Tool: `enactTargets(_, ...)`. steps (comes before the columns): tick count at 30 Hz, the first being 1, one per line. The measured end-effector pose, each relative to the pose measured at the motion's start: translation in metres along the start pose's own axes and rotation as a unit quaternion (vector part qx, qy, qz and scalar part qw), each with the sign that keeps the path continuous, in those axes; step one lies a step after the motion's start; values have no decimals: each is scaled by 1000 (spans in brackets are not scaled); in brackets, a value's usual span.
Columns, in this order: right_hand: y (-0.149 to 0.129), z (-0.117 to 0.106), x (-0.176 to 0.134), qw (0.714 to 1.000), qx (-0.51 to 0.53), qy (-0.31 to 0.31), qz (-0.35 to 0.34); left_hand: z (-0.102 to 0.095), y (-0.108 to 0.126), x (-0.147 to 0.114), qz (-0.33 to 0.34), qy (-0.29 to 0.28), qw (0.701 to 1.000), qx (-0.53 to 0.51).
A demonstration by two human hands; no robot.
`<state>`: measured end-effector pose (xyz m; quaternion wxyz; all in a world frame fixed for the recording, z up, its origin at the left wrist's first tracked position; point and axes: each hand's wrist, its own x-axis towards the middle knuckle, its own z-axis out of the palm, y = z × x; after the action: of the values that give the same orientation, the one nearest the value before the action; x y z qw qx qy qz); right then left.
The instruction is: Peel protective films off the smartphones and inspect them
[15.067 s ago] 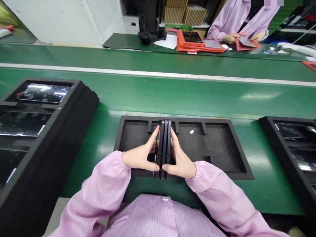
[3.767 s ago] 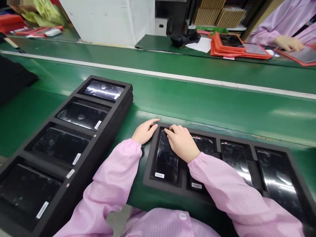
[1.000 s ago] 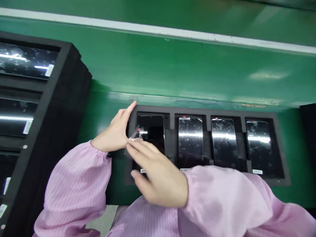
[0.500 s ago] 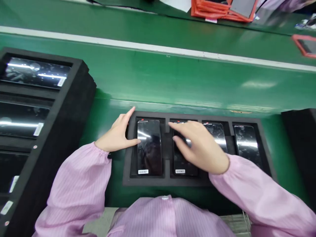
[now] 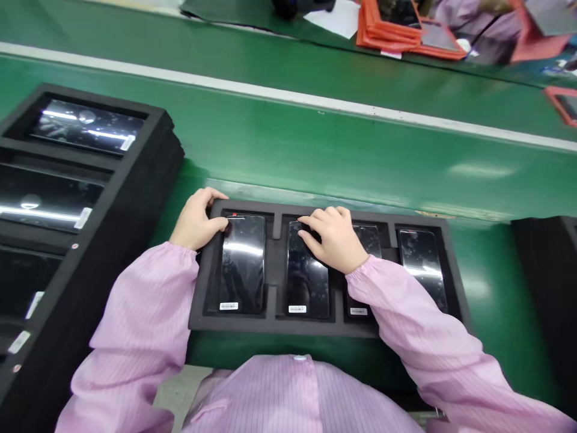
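The loosely curved left hand (image 5: 193, 222) on the tray (image 5: 283, 325) should steady it while the half-curled right hand (image 5: 335, 242) gently touches the second phone (image 5: 306, 279); both holds are unclear.

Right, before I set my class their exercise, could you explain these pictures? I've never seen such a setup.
No machine here: these are a person's bare hands, and every picture comes from one camera worn on the head. On the green bench lies a black tray holding four glossy, phone-like slabs. The left hand rests at the tray's upper left corner; the right hand is at the top of the second slab from the left. No slab is lifted out. A taller tray stack stands further left.
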<state>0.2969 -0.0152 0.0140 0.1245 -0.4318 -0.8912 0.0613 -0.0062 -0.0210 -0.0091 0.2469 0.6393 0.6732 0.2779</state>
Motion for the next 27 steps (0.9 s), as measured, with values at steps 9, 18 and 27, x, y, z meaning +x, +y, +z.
enactTargets(9,1,-2,2,993,120,7,0,1,-1,3,3,-26,1000,-4)
enactTargets(18,15,-20,-8,972,231,36,-9,1,-1,2,-8,-27,1000,5)
enactTargets(27,26,-21,-10,954,293,34,50,0,1,1,-5,-28,1000,9)
